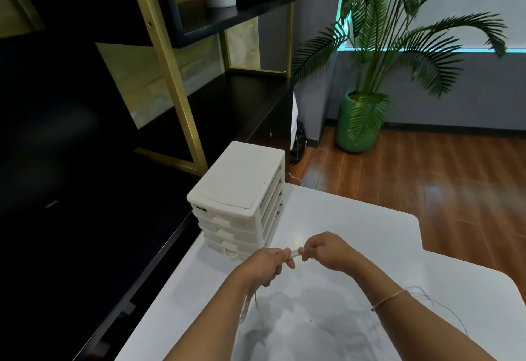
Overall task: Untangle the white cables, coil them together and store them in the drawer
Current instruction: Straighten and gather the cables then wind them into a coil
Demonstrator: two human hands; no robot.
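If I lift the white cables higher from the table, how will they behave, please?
Probably floppy: below the left hand the white cables hang loose and curved. Likely light, since fingers alone hold them taut between left and right hand. Loose ends may drag along the table.

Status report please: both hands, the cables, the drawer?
Left hand and right hand both grip white cables taut between them. Slack hangs below left hand. Drawer unit shut. Nothing blocking.

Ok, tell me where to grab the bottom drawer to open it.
Hook the small tab handle on the bottom drawer of the drawer unit, coming from its front, the side facing the hands. The tab sticks out there; the other sides are framed.
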